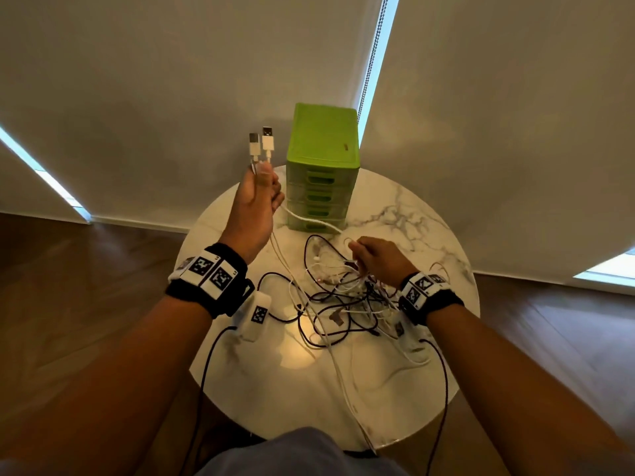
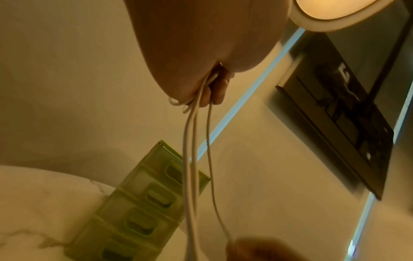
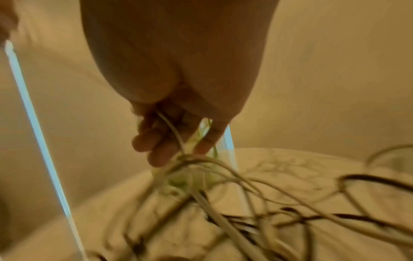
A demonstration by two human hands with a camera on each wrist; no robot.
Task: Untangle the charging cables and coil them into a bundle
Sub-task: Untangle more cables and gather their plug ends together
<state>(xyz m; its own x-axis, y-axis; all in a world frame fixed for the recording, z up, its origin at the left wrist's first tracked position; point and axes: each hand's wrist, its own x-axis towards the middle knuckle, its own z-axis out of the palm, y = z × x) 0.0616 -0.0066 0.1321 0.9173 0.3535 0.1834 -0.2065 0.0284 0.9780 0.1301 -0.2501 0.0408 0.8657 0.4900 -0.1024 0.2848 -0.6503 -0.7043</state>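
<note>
Holding two white plugs (image 1: 261, 144) upright above the table, the left hand (image 1: 256, 204) has its fingers curled around the white cords just below them, and the left wrist view shows those cords (image 2: 190, 159) running out of the closed fist and hanging down toward the table. Raising both ends together looks like a way of keeping one cable's ends paired and clear, so that its length can be drawn out of the heap. The right hand (image 1: 378, 257) sits low at the far edge of the tangle of black and white cables (image 1: 343, 297), which lies spread over the middle of the round marble table (image 1: 429, 235); its thumb and fingers pinch a thin white strand (image 3: 174, 130) where several cords cross, probably to steady or loosen the knot while the raised cable is pulled. A green drawer unit (image 1: 323, 166) stands at the back of the table, well clear of the heap. Nothing is coiled yet, so the work seems to be at the untangling stage.
</note>
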